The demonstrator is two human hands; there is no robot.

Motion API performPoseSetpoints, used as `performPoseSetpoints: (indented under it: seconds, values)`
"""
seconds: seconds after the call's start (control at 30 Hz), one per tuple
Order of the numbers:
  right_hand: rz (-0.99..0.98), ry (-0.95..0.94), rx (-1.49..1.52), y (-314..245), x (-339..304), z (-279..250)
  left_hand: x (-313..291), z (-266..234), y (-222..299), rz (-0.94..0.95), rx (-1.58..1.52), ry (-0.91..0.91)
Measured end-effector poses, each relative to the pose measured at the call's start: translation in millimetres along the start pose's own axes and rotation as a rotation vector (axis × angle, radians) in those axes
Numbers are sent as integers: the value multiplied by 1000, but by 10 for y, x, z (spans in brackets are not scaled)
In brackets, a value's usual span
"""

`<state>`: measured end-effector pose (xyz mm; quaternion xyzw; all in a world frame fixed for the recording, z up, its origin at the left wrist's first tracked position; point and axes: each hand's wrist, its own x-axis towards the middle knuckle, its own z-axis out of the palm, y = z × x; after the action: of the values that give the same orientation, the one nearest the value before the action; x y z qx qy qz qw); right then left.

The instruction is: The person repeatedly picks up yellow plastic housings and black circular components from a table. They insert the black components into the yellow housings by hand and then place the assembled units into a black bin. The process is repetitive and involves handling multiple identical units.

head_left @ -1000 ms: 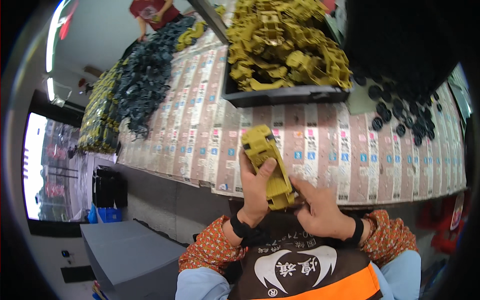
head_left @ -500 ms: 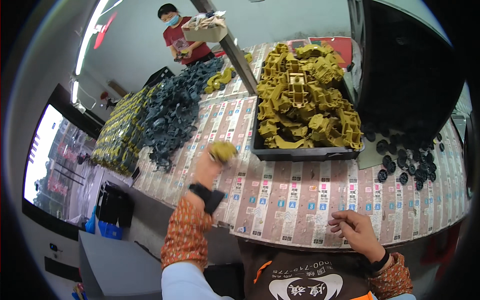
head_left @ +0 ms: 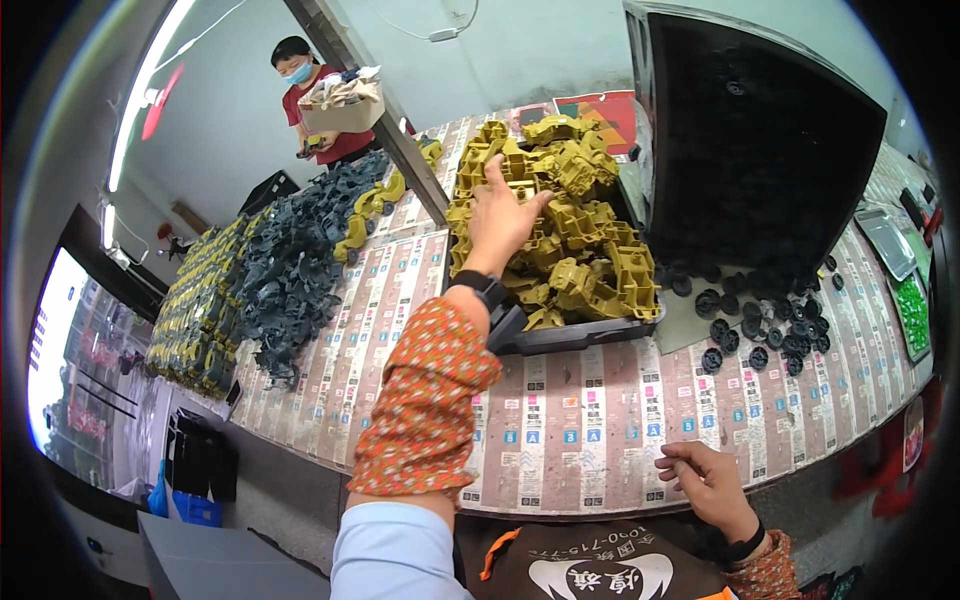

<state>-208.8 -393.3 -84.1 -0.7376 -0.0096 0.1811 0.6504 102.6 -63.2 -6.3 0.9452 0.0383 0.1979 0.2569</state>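
Observation:
My left hand (head_left: pixel 503 222) reaches over the heap of yellow-green plastic toy vehicle bodies (head_left: pixel 580 220) in a black bin. One finger is stretched forward and the thumb points out to the right, with a gap between them. Under this hand lies a paler body piece (head_left: pixel 522 188); some of my fingers are hidden against the heap. My right hand (head_left: pixel 708 485) hovers by the table's near edge, fingers loosely bent and apart, holding nothing that I can see.
The black bin (head_left: pixel 580 338) stands mid-table. Black toy wheels (head_left: pixel 755 330) lie scattered to its right, before a big black panel (head_left: pixel 760 150). Dark blue-grey plastic parts (head_left: pixel 300 260) and stacked yellow pieces (head_left: pixel 205 310) are at left. A masked person (head_left: pixel 305 95) works beyond a post (head_left: pixel 385 130).
My left hand has moved forward and right from the open table to the bin. The yellow piece it carried no longer shows in it. The view has shifted; my right hand stays near the edge.

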Motion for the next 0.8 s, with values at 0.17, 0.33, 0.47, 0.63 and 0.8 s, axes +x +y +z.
performPoseSetpoints:
  seconds: [0.17,0.33,0.47,0.63,0.8]
  values:
    - [-106,43,-140,61,-120,-200,54,191,55,-104,47,-46]
    - [-176,206,-239,238,-119,-609,-167,-45,-152,-116,-756,-218]
    - [-309,358,-547,209,184,-1027,-733,-601,-416,-99,-1447,-404]
    - [-390,468,-854,263,660,-1385,-1422,-767,-171,-215,-1744,-751]
    - [-451,357,-923,279,1074,-1186,-2167,-624,222,-325,-1704,-658]
